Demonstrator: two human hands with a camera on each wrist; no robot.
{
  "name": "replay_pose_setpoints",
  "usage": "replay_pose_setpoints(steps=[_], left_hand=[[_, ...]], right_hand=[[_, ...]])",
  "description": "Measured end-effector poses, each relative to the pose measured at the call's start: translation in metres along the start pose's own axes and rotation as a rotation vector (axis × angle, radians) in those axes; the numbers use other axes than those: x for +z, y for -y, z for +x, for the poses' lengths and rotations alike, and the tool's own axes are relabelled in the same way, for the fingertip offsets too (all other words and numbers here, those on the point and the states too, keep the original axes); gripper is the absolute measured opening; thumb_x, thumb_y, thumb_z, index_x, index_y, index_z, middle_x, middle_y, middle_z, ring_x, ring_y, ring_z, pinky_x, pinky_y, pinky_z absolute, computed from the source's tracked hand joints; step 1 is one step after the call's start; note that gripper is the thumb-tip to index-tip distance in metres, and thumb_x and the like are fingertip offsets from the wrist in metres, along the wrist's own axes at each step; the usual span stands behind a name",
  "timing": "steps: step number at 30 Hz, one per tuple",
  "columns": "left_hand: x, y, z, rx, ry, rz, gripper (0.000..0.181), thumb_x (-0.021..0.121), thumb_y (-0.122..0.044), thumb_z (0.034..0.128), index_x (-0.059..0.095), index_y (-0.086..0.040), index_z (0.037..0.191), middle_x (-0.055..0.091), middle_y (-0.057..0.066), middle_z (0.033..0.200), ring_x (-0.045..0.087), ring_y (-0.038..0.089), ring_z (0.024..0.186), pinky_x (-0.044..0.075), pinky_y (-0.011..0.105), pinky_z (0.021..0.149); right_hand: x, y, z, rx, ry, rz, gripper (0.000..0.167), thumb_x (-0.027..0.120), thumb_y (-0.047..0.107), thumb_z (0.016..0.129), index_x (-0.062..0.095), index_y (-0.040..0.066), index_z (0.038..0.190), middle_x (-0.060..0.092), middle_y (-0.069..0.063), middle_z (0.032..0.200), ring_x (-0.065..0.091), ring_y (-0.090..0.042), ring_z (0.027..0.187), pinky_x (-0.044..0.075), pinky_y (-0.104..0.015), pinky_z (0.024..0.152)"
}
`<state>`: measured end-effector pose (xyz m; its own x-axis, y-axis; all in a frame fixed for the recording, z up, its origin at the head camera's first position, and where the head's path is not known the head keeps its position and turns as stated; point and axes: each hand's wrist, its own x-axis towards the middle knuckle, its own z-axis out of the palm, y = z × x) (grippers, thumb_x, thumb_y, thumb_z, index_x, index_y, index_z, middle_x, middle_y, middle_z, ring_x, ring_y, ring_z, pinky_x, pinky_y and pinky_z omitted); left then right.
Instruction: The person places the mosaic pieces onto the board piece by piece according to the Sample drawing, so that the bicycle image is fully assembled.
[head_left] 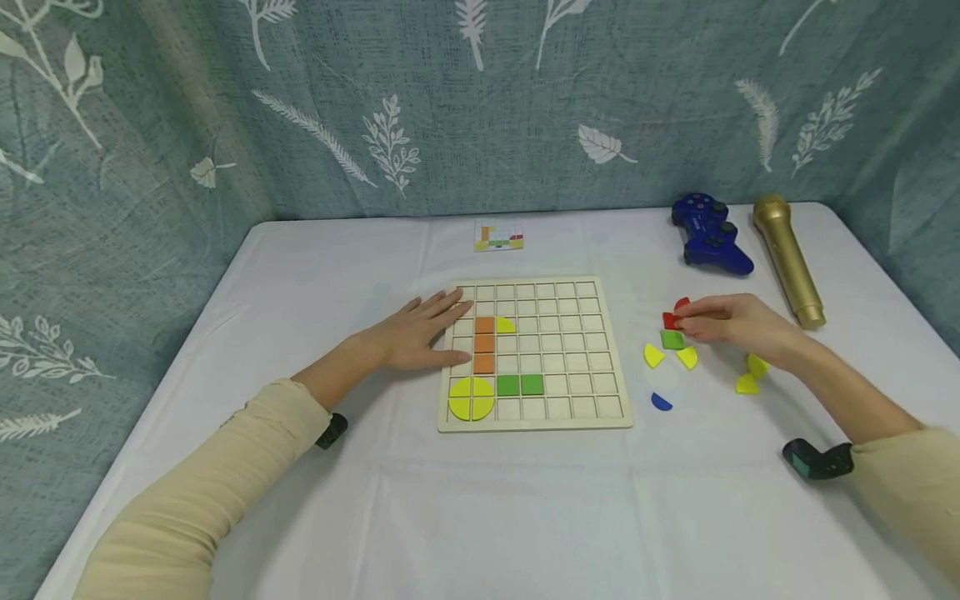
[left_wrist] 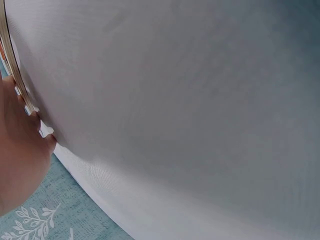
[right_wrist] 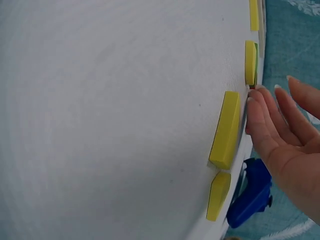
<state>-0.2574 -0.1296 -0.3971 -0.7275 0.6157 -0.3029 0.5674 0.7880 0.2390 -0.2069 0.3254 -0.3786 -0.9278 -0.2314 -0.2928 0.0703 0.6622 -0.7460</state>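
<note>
Square (head_left: 668, 322), red, at board's (head_left: 552, 342) three o'clock, seems light, hard: pinch edges. Left hand's (head_left: 418, 335) fingers straight; right hand's (head_left: 738, 321) grip unclear.

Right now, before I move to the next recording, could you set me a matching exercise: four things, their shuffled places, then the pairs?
1. Left hand
2. Blue game controller
3. Picture card
4. Yellow circle

A. Straight beyond the board's far edge
B. In the board's near left corner
C. Beside the gold microphone
D. At the board's left edge

Pairs: 1-D, 2-C, 3-A, 4-B
</note>
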Motion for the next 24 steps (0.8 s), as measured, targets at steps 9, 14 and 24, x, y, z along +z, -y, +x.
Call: replay_pose_setpoints(steps=[9,14,24], left_hand=[[0.0,-0.002,0.0,0.001,-0.007,-0.002,0.089,0.041,-0.07,0.089,0.004,-0.023,0.155,-0.006,0.0,0.159,-0.004,0.024,0.144,0.0,0.047,0.114],[0.0,-0.001,0.001,0.003,-0.007,0.002,0.09,0.04,-0.071,0.0886,0.004,-0.022,0.155,-0.006,0.001,0.159,-0.004,0.024,0.144,0.0,0.047,0.114],[-0.001,-0.002,-0.001,0.001,-0.003,-0.005,0.089,0.04,-0.07,0.0897,0.004,-0.022,0.155,-0.006,0.0,0.159,-0.004,0.023,0.144,-0.001,0.047,0.114]], right_hand=[[0.009,0.006,0.004,-0.163,-0.008,-0.022,0.037,0.065,0.001,0.089,0.057,-0.007,0.125,0.06,-0.023,0.118,0.061,-0.023,0.103,0.05,-0.019,0.08],[0.014,0.009,0.007,-0.222,0.006,-0.055,0.038,0.065,-0.009,0.085,0.058,-0.009,0.122,0.059,-0.024,0.121,0.058,-0.034,0.109,0.048,-0.016,0.082],[0.022,0.015,0.01,-0.277,-0.018,-0.138,0.036,0.07,-0.011,0.08,0.062,-0.01,0.115,0.06,-0.023,0.115,0.058,-0.034,0.104,0.051,-0.032,0.086]])
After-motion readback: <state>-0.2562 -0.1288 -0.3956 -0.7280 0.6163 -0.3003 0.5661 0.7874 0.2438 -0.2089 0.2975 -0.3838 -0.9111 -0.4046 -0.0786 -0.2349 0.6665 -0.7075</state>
